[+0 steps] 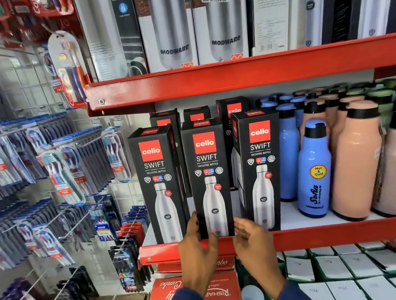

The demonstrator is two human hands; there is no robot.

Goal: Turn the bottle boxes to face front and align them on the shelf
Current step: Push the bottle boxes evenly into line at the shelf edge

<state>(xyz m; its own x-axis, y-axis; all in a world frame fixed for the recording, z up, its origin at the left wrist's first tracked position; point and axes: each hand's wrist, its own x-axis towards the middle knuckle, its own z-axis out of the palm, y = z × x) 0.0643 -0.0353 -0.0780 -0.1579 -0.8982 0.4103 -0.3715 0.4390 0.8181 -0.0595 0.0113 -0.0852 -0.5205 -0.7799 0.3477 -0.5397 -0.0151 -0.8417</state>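
The middle black cardboard bottle box (209, 178), printed with a red logo and a steel flask, stands upright at the front edge of the red metal shelf (331, 234). The left hand (197, 249) presses open fingers against its lower left side; the right hand (253, 241) hovers open at its lower right, possibly just touching. This looks like final squaring: next, nudge it flush with the matching left box (158, 186) and the slightly angled right box (260, 169).
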